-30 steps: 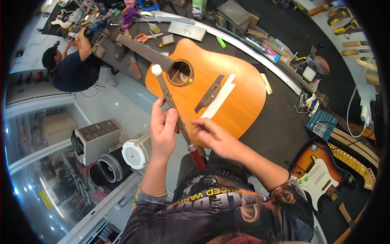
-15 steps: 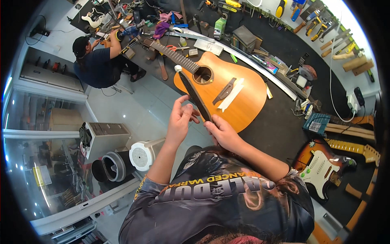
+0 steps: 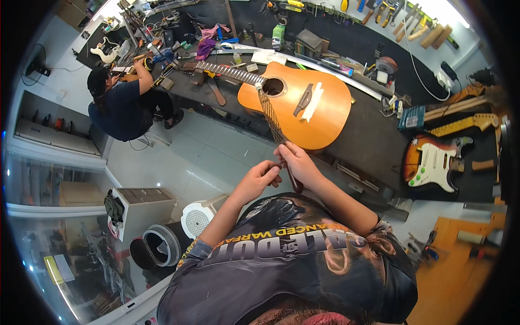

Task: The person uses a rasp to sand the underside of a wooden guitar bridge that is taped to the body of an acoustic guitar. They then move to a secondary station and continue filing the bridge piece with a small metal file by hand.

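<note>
My right hand is closed around a saw rasp with a dark lattice blade. The blade slants up and away to a pale tip, and the dark brown handle points down toward my shirt. Close beside the right fingers, my left hand is curled, thumb over bent fingers; whatever lies inside it is hidden. Beyond the rasp, an acoustic guitar lies face up on the dark workbench. Whitish tape is stuck beside its bridge. The rasp's tip overlaps the guitar's edge near the soundhole.
A sunburst electric guitar body lies at the right. Tools and a green bottle line the bench's back. At the far left, a person in dark clothes works. A white bin and a grey cylinder stand on the left floor.
The rasp and both hands have come lower, closer to my body. My left fingers, spread before, are now curled in near the right hand. The view has shifted, showing more floor.
</note>
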A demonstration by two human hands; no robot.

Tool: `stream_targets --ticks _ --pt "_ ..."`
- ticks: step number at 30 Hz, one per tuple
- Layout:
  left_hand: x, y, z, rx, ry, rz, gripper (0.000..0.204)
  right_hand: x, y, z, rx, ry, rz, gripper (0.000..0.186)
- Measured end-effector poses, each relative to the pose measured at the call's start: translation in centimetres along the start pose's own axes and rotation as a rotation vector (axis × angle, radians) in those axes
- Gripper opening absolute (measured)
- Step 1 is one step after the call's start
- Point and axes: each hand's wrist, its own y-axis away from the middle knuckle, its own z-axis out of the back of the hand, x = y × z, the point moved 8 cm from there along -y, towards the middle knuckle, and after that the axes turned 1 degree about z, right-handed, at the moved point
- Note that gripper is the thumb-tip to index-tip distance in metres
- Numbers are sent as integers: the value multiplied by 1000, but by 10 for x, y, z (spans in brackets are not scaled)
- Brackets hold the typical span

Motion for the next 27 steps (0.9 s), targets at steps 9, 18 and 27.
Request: stream_targets --ticks 9,18,27 --pt "12 52 2 63 205 -89 33 -18 31 -78 -8 -174 -87 30" --pt "15 74 10 14 321 -99 21 -7 45 -99 47 -39 -13 35" --pt "9 67 13 72 301 -109 26 -20 41 -84 14 -92 18 43"
